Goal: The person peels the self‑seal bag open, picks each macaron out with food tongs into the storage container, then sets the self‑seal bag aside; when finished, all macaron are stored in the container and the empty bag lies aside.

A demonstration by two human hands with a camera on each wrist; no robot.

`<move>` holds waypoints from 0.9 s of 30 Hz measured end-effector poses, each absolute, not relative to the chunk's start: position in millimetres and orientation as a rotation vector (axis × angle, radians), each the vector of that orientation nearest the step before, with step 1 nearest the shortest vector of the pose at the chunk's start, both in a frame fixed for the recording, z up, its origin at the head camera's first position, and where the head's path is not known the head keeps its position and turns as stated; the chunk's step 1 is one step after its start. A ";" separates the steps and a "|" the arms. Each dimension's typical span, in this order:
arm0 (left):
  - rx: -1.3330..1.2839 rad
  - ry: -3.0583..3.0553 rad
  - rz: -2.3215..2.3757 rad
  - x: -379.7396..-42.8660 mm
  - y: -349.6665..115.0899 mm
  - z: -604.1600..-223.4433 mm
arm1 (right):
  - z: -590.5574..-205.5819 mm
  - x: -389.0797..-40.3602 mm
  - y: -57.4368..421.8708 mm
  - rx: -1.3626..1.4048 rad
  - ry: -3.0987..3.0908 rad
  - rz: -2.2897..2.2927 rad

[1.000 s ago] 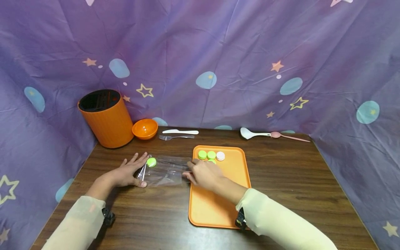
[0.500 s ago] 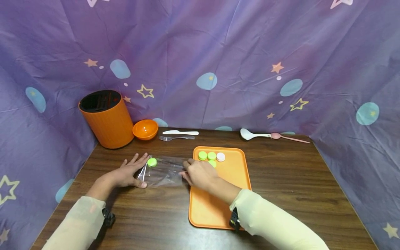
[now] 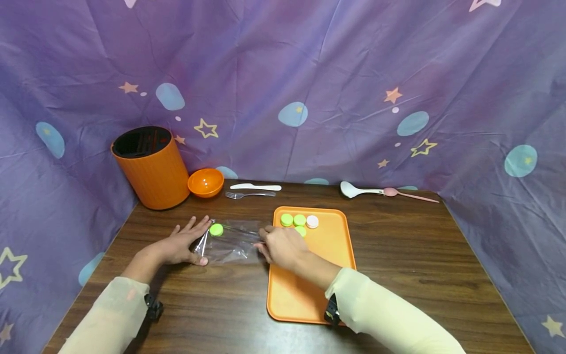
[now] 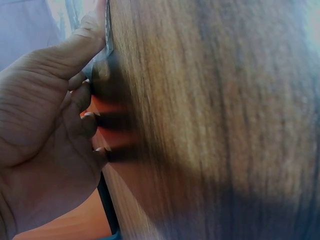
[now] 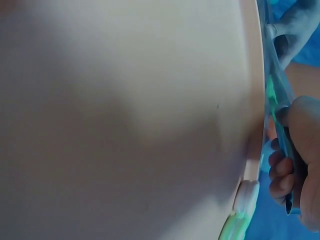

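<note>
A clear plastic bag (image 3: 236,253) lies flat on the table between the two hands, with a round green macaron (image 3: 216,229) near its left end. My left hand (image 3: 182,242) rests on that left end, fingers spread and thumb apart. The bag's right end is pinched in my right hand (image 3: 285,246), over the left edge of the orange tray (image 3: 283,300). Behind the right hand, on the tray, sit several green macarons (image 3: 287,220) and a pale pink macaron (image 3: 312,221). In the right wrist view, the right thumb and fingers (image 5: 282,177) grip the bag's edge.
Toward the back left stand an orange knife block (image 3: 152,172) and an orange bowl (image 3: 206,182). A white knife (image 3: 255,187) and a clear fork (image 3: 249,195) lie behind the bag. A white ladle (image 3: 349,190) and a pink spoon (image 3: 390,191) lie at the back right.
My right hand has shifted slightly left with the bag's end and then stayed there. The green macaron at the bag's left end has edged slightly right. The left hand has kept its place.
</note>
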State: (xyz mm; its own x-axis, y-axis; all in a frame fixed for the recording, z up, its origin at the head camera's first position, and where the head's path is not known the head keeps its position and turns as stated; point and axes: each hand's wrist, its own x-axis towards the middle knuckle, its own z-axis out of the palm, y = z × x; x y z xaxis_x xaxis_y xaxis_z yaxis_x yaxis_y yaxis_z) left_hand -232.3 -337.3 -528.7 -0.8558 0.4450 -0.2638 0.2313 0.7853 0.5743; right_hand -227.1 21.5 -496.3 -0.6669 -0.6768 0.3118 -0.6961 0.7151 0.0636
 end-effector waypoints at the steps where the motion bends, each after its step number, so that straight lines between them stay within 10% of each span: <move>1: 0.510 2.589 0.755 -232.7 -337.2 -528.6 | -496.1 -226.9 23.7 1.076 -2.611 0.089; 27: 0.537 2.586 0.762 -232.7 -339.3 -531.6 | -472.5 -219.4 111.8 1.098 -2.589 0.128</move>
